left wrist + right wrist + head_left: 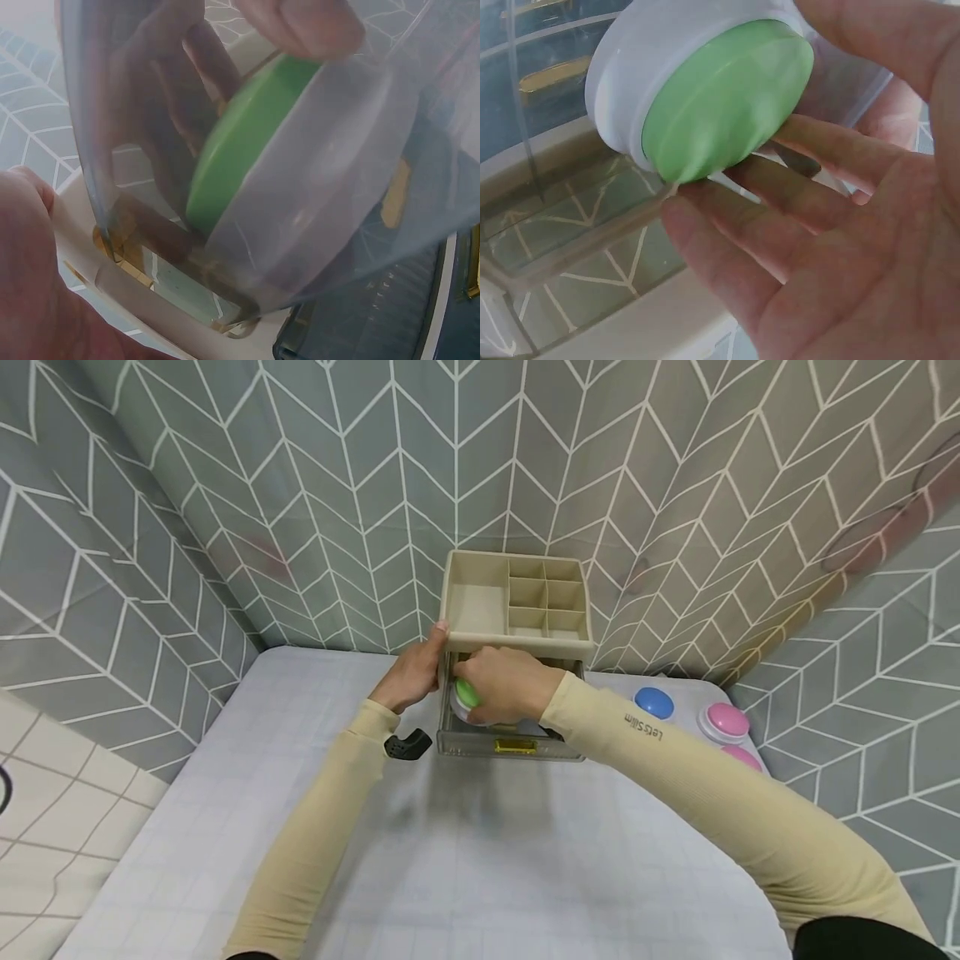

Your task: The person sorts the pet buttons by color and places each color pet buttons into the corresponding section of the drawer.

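A round push button with a green dome [467, 693] and a white base stands tilted inside a pulled-out clear drawer [468, 745]. My right hand [510, 683] grips this button, the thumb on one side and the fingers on the other; the right wrist view shows fingers [727, 247] against the green dome [727, 97]. Through the drawer's clear wall, the left wrist view shows the white base [307, 172]. My left hand [414, 672] rests against the left side of the beige desktop organizer [517, 642], above the drawer. Part of the drawer's inside is hidden by my right hand.
To the right on the white table [480, 877] are a blue button [654, 702], a pink button [727, 719] and another pink one [742, 757] partly hidden by my sleeve. Divided compartments [527, 593] top the organizer. A patterned curtain [360, 510] hangs behind.
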Motion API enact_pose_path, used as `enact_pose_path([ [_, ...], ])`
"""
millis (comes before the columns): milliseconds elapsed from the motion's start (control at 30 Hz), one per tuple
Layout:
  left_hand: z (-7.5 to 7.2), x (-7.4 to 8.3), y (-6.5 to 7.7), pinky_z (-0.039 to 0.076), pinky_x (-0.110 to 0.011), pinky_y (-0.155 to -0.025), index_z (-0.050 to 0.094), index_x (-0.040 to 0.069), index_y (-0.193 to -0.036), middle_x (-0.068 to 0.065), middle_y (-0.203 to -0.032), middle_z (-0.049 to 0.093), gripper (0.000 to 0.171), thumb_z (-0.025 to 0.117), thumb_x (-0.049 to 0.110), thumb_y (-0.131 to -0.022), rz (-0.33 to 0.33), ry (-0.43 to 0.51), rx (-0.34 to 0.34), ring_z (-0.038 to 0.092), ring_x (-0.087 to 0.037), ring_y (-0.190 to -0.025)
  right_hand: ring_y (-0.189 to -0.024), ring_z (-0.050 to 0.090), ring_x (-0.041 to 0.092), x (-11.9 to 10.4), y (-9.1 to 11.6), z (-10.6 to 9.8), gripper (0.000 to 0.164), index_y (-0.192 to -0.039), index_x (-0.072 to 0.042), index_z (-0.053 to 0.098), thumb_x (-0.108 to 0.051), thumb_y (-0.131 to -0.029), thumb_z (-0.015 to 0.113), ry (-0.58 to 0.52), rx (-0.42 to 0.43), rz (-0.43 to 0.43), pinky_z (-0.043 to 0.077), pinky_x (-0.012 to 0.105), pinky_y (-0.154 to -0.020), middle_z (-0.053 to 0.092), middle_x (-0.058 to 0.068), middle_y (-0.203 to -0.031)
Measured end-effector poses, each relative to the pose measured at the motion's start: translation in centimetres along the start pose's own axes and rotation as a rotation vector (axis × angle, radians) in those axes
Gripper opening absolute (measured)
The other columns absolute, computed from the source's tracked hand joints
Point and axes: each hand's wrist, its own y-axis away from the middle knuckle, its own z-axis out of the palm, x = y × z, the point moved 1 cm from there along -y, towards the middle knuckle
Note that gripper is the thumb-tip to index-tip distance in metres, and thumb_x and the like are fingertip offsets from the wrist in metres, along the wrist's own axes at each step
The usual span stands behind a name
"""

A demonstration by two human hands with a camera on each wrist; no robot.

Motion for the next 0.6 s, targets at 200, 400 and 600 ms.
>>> enact_pose_path([
  [200,0.0,0.1,0.2,0.027,-0.028,-0.052,0.050,0.014,-0.074,0.005,-0.055,0.037,0.076,0.016,0.075,-0.105,-0.003,0.005,-0.001,0.033,-0.011,-0.051,-0.092,0.067,0.021,0.6,1.6,-0.8,0.037,-0.120,-0.011,0.071,-0.028,-0.090,0.084,-0.047,0.062,-0.051,0.057,0.044,-0.086,0.072,0.002,-0.102],
  [400,0.0,0.1,0.2,0.030,-0.027,-0.055,0.058,0.011,-0.088,0.004,-0.059,0.038,0.078,0.016,0.074,-0.105,0.012,0.000,0.003,0.036,-0.012,-0.054,-0.095,0.074,0.026,2.7,4.7,-3.2,0.035,-0.119,-0.008,0.076,-0.030,-0.092,0.081,-0.069,0.181,-0.018,0.059,0.048,-0.084,0.078,0.008,-0.107],
  [600,-0.1,0.0,0.2,0.035,-0.027,-0.059,0.062,0.002,-0.115,0.003,-0.067,0.039,0.085,0.016,0.073,-0.106,0.006,0.019,-0.006,0.038,-0.012,-0.059,-0.091,0.077,0.032,6.4,8.5,-5.3,0.027,-0.109,-0.004,0.077,-0.026,-0.094,0.079,-0.058,0.264,0.062,0.061,0.049,-0.080,0.079,0.016,-0.105],
])
